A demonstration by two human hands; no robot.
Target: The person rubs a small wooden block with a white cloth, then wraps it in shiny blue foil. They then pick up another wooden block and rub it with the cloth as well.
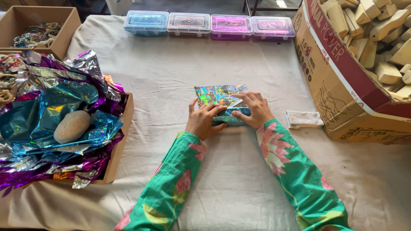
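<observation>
From the head view, we've got our left hand and right hand both pressing flat on the holographic foil sheet, mid-cloth just left of the cardboard box of wood blocks. We'd crease firmly; the foil's crinkly, slippery, and rainbow-shiny.

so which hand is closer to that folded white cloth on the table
Right. The right hand presses the foil-wrapped packet just left of the white cloth; the left hand sits farther left, beyond the right one.
</observation>
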